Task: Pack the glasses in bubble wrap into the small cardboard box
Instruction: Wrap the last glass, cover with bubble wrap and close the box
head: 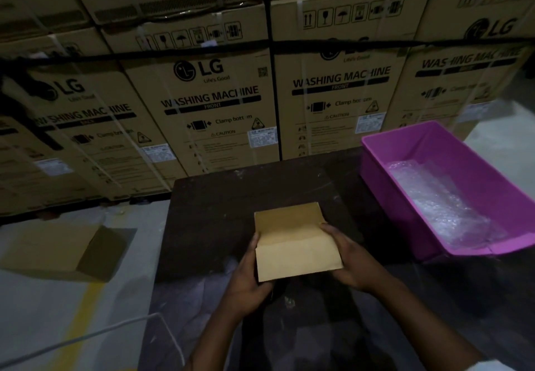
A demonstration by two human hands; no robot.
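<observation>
- Head view: a small cardboard box [295,243], plain matte brown and folded flat with a crease across its middle, is held between both hands above a dark, scuffed table [231,197].
- The left hand [246,278] grips the box's left edge and near corner, fingers curled underneath and out of sight, thumb lying along the edge.
- The right hand [351,257] holds the right edge, its thumb pressed on the top face near the crease, the other fingers wrapped below.
- Beyond and to the right of the right hand stands a glossy purple plastic tub [434,142], rectangular with straight walls; crinkled, translucent bubble wrap [434,197] lies in its bottom. Whether it holds glasses cannot be told.
- Left of the left hand, on the pale floor, lies an open cardboard carton [66,249] on its side, near a yellow floor stripe [78,321].
- Past both hands, a wall of strapped washing machine cartons [208,95] closes the background.
- More bubble wrap, dim and hazy, lies on the table under the wrists.
</observation>
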